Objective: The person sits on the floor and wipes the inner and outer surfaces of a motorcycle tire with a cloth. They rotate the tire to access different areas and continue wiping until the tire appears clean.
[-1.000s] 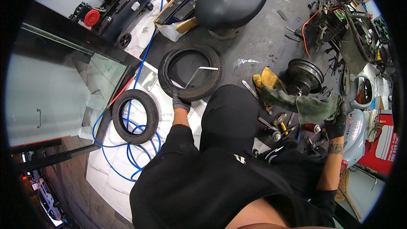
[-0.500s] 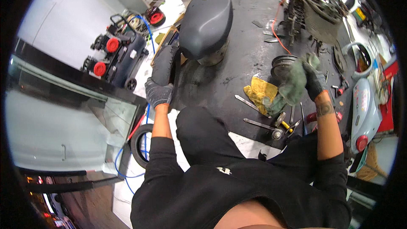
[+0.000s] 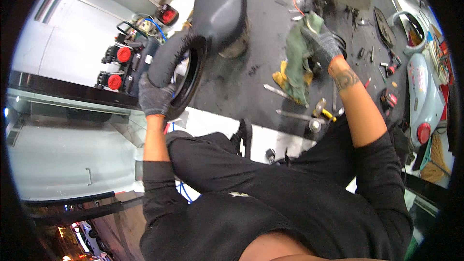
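My left hand (image 3: 155, 94), in a dark grey work glove, is closed on the near end of a black tire (image 3: 166, 60). The tire is tilted, so its hollow inner side shows. In my gloved right hand (image 3: 321, 43) a green rag (image 3: 296, 53) is gripped and hangs down over the mat. Partly hidden behind that hand is a dark wheel rim (image 3: 340, 41). A yellow glove or cloth (image 3: 279, 78) lies under the rag. Beside the tire stands a dark grey scooter seat (image 3: 220, 7).
Flat metal levers (image 3: 295, 115), a yellow-handled hammer (image 3: 323, 108) and a red power tool (image 3: 388, 99) lie on the black mat (image 3: 232, 94). A light blue scooter panel (image 3: 425, 99) stands at the right. An air compressor (image 3: 123, 63) is at the left.
My left hand has raised and tilted the tire, moving it left. My right hand has carried the rag left and away from me, over the yellow glove or cloth. The view has shifted.
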Motion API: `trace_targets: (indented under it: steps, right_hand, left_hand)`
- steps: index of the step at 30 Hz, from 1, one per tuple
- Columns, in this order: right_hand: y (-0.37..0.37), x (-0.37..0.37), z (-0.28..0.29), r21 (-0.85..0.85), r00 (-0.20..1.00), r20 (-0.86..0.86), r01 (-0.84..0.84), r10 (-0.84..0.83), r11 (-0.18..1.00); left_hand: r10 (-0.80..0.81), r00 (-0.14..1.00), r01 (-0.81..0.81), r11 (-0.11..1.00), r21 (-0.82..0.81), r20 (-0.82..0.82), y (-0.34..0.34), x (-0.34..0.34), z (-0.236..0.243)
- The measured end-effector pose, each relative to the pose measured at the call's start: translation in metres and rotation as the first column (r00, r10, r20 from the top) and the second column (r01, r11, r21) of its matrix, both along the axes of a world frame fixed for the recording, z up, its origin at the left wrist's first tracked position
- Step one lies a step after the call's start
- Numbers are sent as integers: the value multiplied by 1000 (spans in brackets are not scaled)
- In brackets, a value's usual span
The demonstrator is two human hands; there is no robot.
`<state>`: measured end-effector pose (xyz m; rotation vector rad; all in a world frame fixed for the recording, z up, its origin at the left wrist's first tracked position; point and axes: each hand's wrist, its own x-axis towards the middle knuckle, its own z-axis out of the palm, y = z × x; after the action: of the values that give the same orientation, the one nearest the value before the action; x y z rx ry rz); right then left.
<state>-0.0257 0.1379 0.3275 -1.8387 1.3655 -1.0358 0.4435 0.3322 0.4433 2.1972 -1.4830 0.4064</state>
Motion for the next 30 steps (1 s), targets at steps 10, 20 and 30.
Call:
trace_targets:
  steps: [10, 20, 30]
  right_hand:
    - [27, -10, 23, 266, 872, 455, 60, -180, 962]
    - [31, -25, 19, 92, 993, 12, 119, -120, 989]
    - [76, -27, 53, -12, 970, 239, 60, -56, 998]
  left_hand:
    - [-204, 921, 209, 978, -21, -331, -29, -48, -64]
    - [-190, 880, 343, 889, 303, -436, -84, -101, -197]
    - [-209, 816, 492, 741, 458, -539, -109, -101, -185]
